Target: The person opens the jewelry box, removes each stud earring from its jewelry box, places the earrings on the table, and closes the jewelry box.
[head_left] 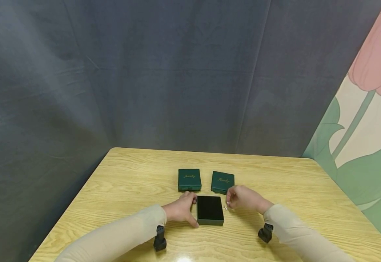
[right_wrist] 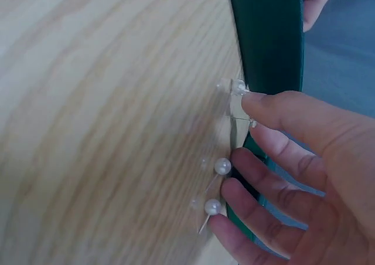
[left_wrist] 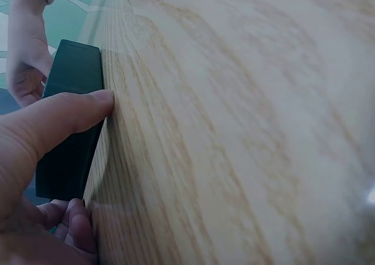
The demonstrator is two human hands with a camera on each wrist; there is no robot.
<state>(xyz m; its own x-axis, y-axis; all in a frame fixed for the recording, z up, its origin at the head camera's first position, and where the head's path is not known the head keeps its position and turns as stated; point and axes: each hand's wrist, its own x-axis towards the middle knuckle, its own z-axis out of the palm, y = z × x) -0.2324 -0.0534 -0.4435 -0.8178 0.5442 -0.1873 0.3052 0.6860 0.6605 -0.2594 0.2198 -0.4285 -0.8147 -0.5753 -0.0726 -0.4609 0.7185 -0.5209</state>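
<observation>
A dark green jewelry box (head_left: pixel 210 222) with a black top surface lies on the table. My left hand (head_left: pixel 181 209) spans its left side, thumb by the near corner and fingers by the far one. To the right of the box, my right hand (head_left: pixel 244 198) is low over the table. In the right wrist view, its thumb and index finger pinch a small pearl earring (right_wrist: pixel 252 123), partly hidden. Another pearl (right_wrist: pixel 239 87) shows beside the thumb. Pearl studs (right_wrist: pixel 222 166) with thin pins lie near the other fingertips.
Two closed green boxes with gold lettering, a left one (head_left: pixel 189 179) and a right one (head_left: pixel 222 181), lie behind the black-topped box. Wooden table (head_left: pixel 138 167) extends around them. A dark curtain (head_left: pixel 177 80) hangs behind, and a painted wall (head_left: pixel 370 142) stands at right.
</observation>
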